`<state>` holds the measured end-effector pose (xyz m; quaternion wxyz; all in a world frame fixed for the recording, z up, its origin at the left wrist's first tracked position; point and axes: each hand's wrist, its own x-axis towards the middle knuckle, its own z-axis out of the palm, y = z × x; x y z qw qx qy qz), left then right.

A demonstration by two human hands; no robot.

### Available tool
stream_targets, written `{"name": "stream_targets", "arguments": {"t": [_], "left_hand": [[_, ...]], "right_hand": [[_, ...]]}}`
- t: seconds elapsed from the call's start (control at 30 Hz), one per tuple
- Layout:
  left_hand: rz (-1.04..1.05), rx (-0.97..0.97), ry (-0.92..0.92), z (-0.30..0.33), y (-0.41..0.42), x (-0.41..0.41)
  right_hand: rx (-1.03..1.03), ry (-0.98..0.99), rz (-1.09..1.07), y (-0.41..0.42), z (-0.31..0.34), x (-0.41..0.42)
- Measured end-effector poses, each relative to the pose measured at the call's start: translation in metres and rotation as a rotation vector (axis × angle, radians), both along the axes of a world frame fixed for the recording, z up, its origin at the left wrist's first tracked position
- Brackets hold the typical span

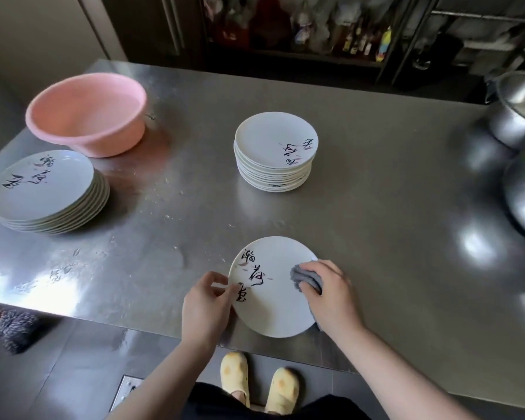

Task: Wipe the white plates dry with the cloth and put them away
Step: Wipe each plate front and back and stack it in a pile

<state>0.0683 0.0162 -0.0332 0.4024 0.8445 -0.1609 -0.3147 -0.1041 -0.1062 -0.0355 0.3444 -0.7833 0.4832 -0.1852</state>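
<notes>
Both forearms are bare, with no sleeves, rings or watch showing on the left hand (206, 307) or right hand (334, 295). Dark clothing (255, 403) covers the lap. Yellow slippers (259, 380) cover both feet.

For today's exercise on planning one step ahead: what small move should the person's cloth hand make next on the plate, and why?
Probably sweep the grey cloth leftward across the plate. The right hand presses it at the right rim, the left hand pinches the opposite edge, and the lettered centre lies uncovered.
</notes>
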Motion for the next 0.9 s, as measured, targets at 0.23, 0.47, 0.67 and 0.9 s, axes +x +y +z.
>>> {"name": "stream_targets", "arguments": {"t": [0.23,0.47,0.67,0.9], "left_hand": [[-0.126,0.031,-0.028,0.002,-0.011,0.018],[0.01,-0.032,0.074,-0.008,-0.01,0.016],[0.061,-0.093,0.087,-0.015,-0.009,0.011],[-0.035,-0.035,0.091,-0.01,-0.009,0.021]], "right_hand": [[-0.091,0.211,0.049,-0.014,-0.008,0.017],[-0.113,0.126,0.421,-0.006,-0.006,0.075],[-0.134,0.148,0.594,0.012,-0.002,0.018],[-0.127,0.245,0.313,-0.013,-0.005,0.035]]}}
